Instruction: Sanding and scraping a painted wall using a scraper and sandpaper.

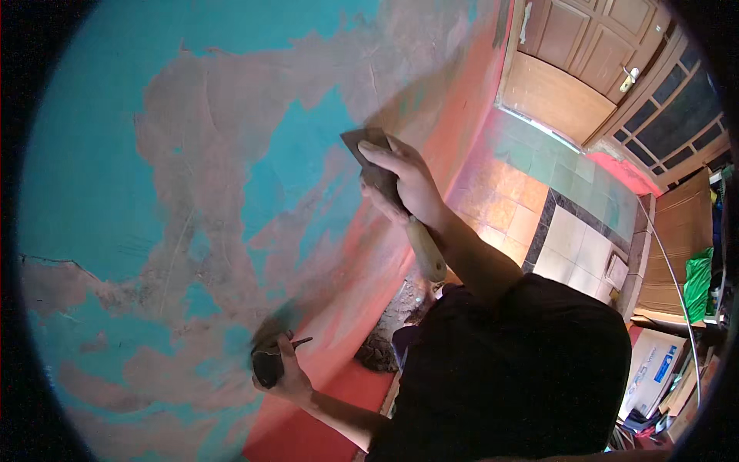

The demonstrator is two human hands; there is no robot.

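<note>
A painted wall [196,144] in front of me shows bare grey-brown patches between areas of turquoise paint. My right hand [413,173] grips a broad putty knife [375,164] by its dark blade, thumb lying along the flat. Its pale wooden handle, with a hole at the end, sticks out past the wrist. Whether the blade's corner touches the wall I cannot tell. Lower down, my left hand [291,375] holds a dark rounded object [268,368] close to the wall. A thin dark piece juts out beside the thumb. The object's kind is unclear.
A red-painted band [329,416] runs along the wall's lower part. Grey rubble [378,346] lies at its foot. Floor tiles [508,196] lead to a wooden door [583,46]. Cardboard [675,248], a green plastic bag [698,283], a white box [649,369] and a cable [670,260] are on the right.
</note>
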